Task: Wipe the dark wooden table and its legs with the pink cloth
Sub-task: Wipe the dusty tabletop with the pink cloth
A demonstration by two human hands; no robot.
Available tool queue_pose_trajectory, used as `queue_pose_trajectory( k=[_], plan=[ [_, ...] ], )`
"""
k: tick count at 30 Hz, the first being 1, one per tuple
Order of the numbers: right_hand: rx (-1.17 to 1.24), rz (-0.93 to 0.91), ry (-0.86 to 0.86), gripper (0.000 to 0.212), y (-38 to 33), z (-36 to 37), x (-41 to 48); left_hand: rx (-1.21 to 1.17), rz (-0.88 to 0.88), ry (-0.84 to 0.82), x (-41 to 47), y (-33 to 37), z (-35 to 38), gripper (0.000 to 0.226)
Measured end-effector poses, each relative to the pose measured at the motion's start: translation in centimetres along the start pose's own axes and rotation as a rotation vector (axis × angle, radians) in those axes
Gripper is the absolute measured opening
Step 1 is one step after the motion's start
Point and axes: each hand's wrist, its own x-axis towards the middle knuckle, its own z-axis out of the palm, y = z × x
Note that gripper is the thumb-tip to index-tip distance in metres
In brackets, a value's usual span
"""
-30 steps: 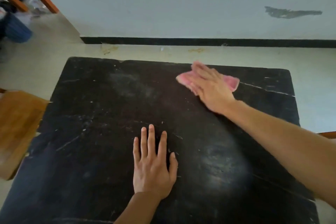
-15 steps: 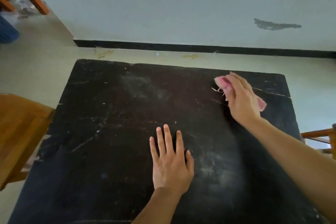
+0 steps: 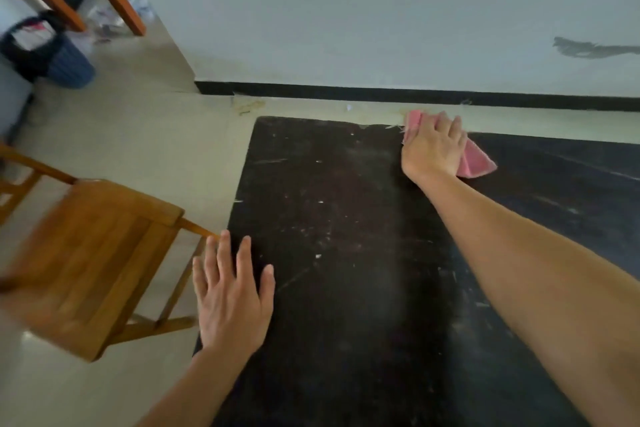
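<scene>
Both hands moved: right hand (image 3: 433, 149) fingers (image 3: 441, 123) curl on pink cloth (image 3: 475, 163) at table (image 3: 346, 288) far edge; left hand (image 3: 232, 305) flat, leftward.

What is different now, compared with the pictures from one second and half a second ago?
The right hand slid the pink cloth away to the far edge of the dark table. The left hand shifted to the table's left edge. Unchanged: right hand holds the cloth, left hand lies flat.
</scene>
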Motion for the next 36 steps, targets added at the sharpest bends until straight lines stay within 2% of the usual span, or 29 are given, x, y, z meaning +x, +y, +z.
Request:
queue_pose_trajectory(
  k=[2, 4, 7, 9, 11, 12, 14, 18, 24, 28, 36],
  plan=[
    [-0.005, -0.146, -0.056, 0.05, -8.0, 1.1, -0.7, -0.029, -0.032, -0.085, -0.4, -1.7, -0.4, 0.079],
    [0.033, -0.313, -0.082, 0.042, -15.2, 2.4, -1.7, -0.091, -0.025, -0.087, -0.5, -2.2, -0.3, 0.08],
    [0.284, -0.517, -0.156, 0.023, -23.5, 3.2, -2.5, -0.149, -0.01, -0.101, -0.1, -2.7, 0.6, 0.074],
    [0.592, -0.5, -0.34, 0.021, -27.0, 2.8, -3.3, -0.156, -0.002, -0.133, 0.3, -3.1, 0.6, 0.072],
    [0.93, -0.399, -0.561, 0.023, -29.0, 2.6, -5.1, -0.149, -0.008, -0.169, 0.5, -3.6, 0.6, 0.072],
    [1.01, -0.367, -0.616, 0.023, -29.3, 2.4, -6.3, -0.15, -0.013, -0.179, 0.6, -3.6, 0.5, 0.071],
    [1.023, -0.333, -0.651, 0.022, -28.7, 2.5, -8.4, -0.147, -0.01, -0.18, 0.9, -3.4, 0.1, 0.07],
    [1.039, -0.199, -0.618, 0.021, -25.0, 1.6, -11.5, -0.179, -0.004, -0.168, 1.3, -3.3, -0.2, 0.068],
    [0.807, -0.269, -0.495, 0.02, -15.9, -3.5, -17.0, -0.274, -0.003, -0.083, -1.1, -4.9, 0.0, 0.058],
    [0.65, -0.234, -0.466, 0.02, -10.0, -6.3, -20.8, -0.328, -0.055, -0.071, -6.9, -7.4, -2.4, 0.048],
    [0.491, -0.298, -0.591, 0.021, -5.0, -7.8, -33.5, -0.348, -0.152, -0.144, -21.1, -16.3, -7.1, 0.039]
  ],
)
